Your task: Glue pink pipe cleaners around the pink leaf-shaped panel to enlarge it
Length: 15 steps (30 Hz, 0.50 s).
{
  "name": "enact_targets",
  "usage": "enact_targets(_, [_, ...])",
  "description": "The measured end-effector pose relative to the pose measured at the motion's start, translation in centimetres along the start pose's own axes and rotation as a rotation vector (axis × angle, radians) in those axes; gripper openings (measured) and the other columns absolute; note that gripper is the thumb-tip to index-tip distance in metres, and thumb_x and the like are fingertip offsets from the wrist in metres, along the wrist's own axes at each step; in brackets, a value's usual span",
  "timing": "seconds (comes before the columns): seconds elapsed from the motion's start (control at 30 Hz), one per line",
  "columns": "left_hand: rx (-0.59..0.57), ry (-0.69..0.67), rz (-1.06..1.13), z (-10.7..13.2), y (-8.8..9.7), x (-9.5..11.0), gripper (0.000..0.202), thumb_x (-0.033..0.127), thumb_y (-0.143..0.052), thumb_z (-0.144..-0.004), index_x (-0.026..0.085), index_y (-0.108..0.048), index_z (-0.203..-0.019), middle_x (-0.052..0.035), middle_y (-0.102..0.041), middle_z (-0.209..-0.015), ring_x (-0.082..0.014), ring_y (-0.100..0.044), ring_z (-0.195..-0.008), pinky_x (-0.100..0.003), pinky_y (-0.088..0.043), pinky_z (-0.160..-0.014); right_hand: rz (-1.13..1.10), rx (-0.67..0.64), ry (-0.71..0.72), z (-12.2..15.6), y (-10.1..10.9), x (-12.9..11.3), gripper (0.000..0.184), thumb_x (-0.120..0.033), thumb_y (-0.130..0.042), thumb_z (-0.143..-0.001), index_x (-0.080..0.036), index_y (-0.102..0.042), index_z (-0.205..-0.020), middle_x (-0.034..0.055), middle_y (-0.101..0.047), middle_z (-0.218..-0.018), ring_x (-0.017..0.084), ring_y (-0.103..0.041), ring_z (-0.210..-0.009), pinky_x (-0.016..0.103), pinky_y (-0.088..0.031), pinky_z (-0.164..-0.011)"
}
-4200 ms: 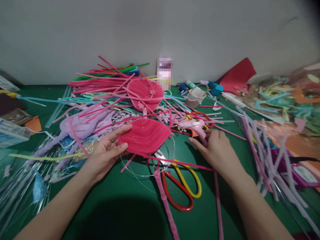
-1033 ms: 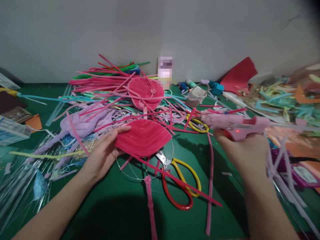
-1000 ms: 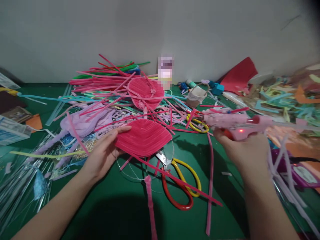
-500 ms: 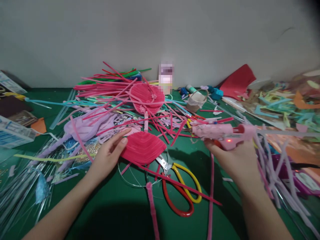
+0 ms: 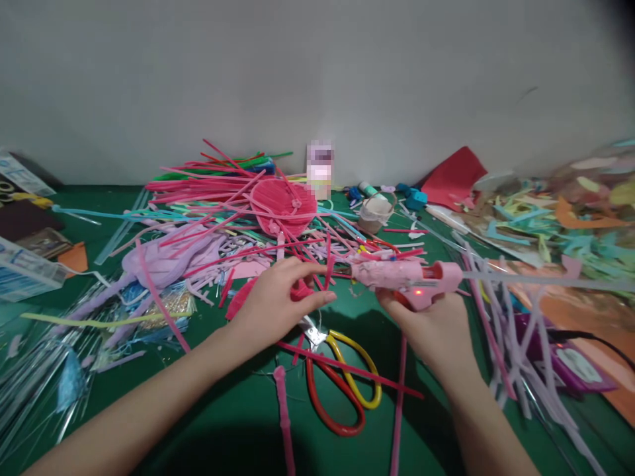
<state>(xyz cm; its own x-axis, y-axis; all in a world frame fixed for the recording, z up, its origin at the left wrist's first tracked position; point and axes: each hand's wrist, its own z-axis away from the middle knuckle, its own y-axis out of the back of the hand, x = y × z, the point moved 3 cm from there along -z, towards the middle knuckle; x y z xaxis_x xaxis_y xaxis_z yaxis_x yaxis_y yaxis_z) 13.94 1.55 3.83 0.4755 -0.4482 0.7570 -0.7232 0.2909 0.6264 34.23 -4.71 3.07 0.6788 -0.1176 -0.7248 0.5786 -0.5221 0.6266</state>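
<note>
The right hand grips a pink glue gun, while the left hand lies flat, fingers spread, on a pink leaf shape.

Both forearms enter from the bottom edge. Left hand palm down, fingers curled forward, thumb stretched right. Right hand closed in a fist grip, knuckles up, wrist straight.

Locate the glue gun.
The pink glue gun sits right of centre in the head view, held in the right hand beyond the scissors, nozzle toward the left hand gripping the pink woven piece.
</note>
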Motion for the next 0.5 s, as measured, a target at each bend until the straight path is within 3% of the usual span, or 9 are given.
enact_targets(0.1, [-0.054, -0.05, 0.04, -1.5, -0.7, 0.2, 0.023, 0.039, -0.06, -0.085, 0.02, -0.07, -0.074, -0.003, -0.066, -0.082, -0.0203, -0.061, -0.08, -0.031, -0.044, -0.074, -0.014, 0.013, -0.009, -0.1, 0.2, 0.1, 0.024, -0.041, -0.062, -0.063, -0.02, -0.06, -0.054, 0.0004, -0.059, -0.046, 0.021, -0.059, -0.049, 0.027, -0.044, -0.047])
enact_targets(0.2, [-0.021, -0.039, -0.012, -2.2, 0.7, -0.6, 0.027, 0.043, -0.058, -0.085, 0.021, -0.068, -0.073, -0.0019, -0.067, -0.079, -0.0204, -0.061, -0.076, -0.031, -0.042, -0.072, -0.004, 0.058, -0.066, -0.3, 0.8, 0.4, 0.026, -0.043, -0.061, -0.065, -0.02, -0.058, -0.053, 0.001, -0.058, -0.046, 0.02, -0.057, -0.049, 0.027, -0.043, -0.047])
enact_targets(0.3, [0.045, 0.046, -0.195, -2.5, 4.0, -2.4, 0.032, 0.047, -0.053, -0.087, 0.022, -0.065, -0.071, -0.0005, -0.066, -0.069, -0.0207, -0.061, -0.069, -0.031, -0.041, -0.067, 0.038, 0.121, -0.136, -0.5, 1.5, 0.7, 0.029, -0.046, -0.064, -0.064, -0.021, -0.055, -0.053, 0.0003, -0.055, -0.046, 0.019, -0.054, -0.048, 0.027, -0.041, -0.046])
enact_targets(0.37, [0.115, 0.078, -0.452, -2.7, 6.7, -3.7, 0.033, 0.049, -0.052, -0.086, 0.023, -0.064, -0.069, -0.0008, -0.061, -0.062, -0.0227, -0.061, -0.068, -0.032, -0.04, -0.067, 0.055, 0.154, -0.175, -0.6, 1.6, 0.9, 0.03, -0.048, -0.066, -0.061, -0.021, -0.054, -0.055, -0.0004, -0.054, -0.047, 0.018, -0.052, -0.046, 0.026, -0.039, -0.044])
enact_targets(0.43, [0.239, 0.124, -0.666, -2.8, 9.6, -4.8, 0.034, 0.049, -0.055, -0.084, 0.023, -0.06, -0.062, -0.0023, -0.058, -0.06, -0.0281, -0.064, -0.081, -0.036, -0.042, -0.074, 0.051, 0.165, -0.194, -0.7, 1.5, 0.8, 0.033, -0.051, -0.068, -0.058, -0.021, -0.053, -0.057, -0.0014, -0.052, -0.046, 0.015, -0.047, -0.043, 0.026, -0.036, -0.041])
enact_targets(0.5, [0.285, 0.181, -0.717, -2.9, 12.0, -6.0, 0.04, 0.048, -0.061, -0.08, 0.021, -0.052, -0.052, -0.0029, -0.056, -0.056, -0.0344, -0.064, -0.094, -0.042, -0.042, -0.08, 0.046, 0.149, -0.19, -0.7, 1.2, 0.7, 0.036, -0.052, -0.069, -0.057, -0.022, -0.05, -0.055, -0.0036, -0.046, -0.043, 0.013, -0.041, -0.04, 0.025, -0.031, -0.038])
